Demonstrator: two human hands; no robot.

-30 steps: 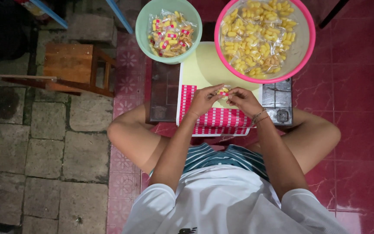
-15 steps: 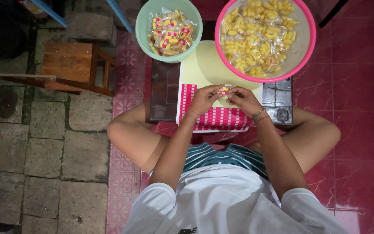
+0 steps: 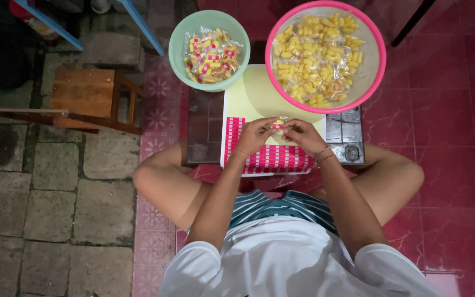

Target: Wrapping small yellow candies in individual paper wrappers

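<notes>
We are sitting on a red tiled floor (image 3: 441, 110) that is meeting grey stone paving (image 3: 39, 220) on our left side. We are leaning over a low dark worktop (image 3: 204, 132) set between our knees. At its far right edge we are seeing a big pink basin (image 3: 377, 66) holding clear packets of yellow snacks. Just left of it, a smaller green bowl (image 3: 180, 55) is holding packets that are carrying red and white labels. Well off to the left on the paving, a small wooden stool (image 3: 83, 96) is standing.

Across the worktop a pale yellow sheet (image 3: 251, 99) is lying, reaching under the rims of both bowls. Its near part is showing as a sheet of red and white stickers (image 3: 273, 157) in neat rows, just beneath our wrists.

Our left hand (image 3: 255, 133) and right hand (image 3: 302, 135) are meeting above that sticker sheet, nearly touching. Between them we are holding a small packet of yellow snacks (image 3: 277, 124). The fingers of both hands are pinching it, one hand at each end, thumbs pressing toward fingertips. It is staying clear of the worktop, near the pink basin's rim.
</notes>
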